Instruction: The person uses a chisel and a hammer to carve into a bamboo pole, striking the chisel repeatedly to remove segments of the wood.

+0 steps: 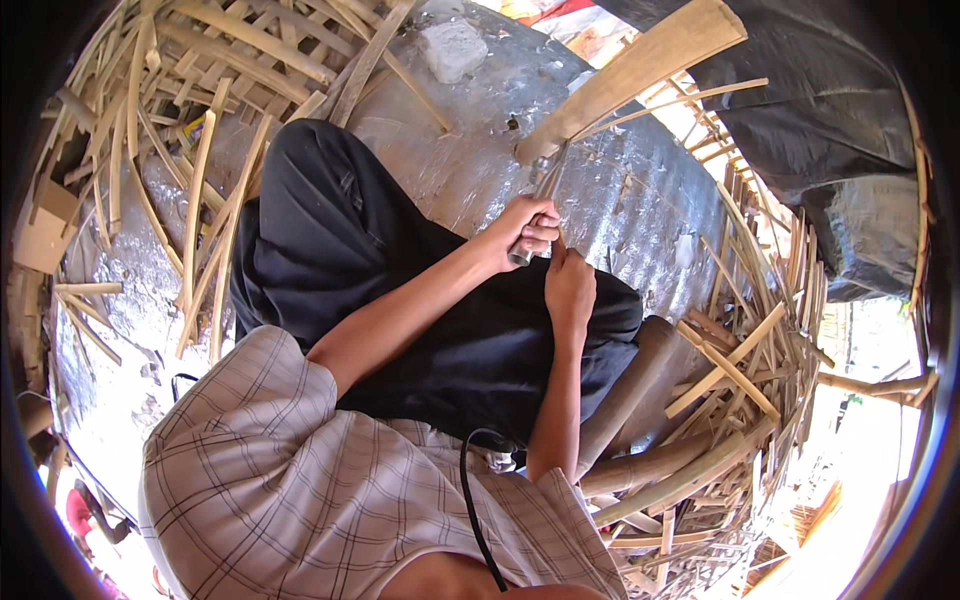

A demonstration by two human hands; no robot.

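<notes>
My left hand point(530, 226) is wrapped round the grey, rounded handle of what looks like a knife point(550, 182). Its narrow metal blade points away from me, toward the low end of a wide bamboo slat point(630, 85). Just below and to the right, my right hand point(571, 287) is closed, with a thin brown bamboo strip point(560, 243) showing above its fingers, close against the left fist. A second slender strip point(690, 98) slants off to the upper right beside the wide slat. Whether blade and slat touch, I cannot tell.
Dark-trousered legs point(400, 300) are folded beneath my hands on a shiny grey sheet point(430, 160). Loose bamboo strips point(205, 180) lie at the left, and a heap of offcuts point(740, 400) at the right. A pale block point(452, 50) sits ahead; black plastic point(820, 110) hangs at the upper right.
</notes>
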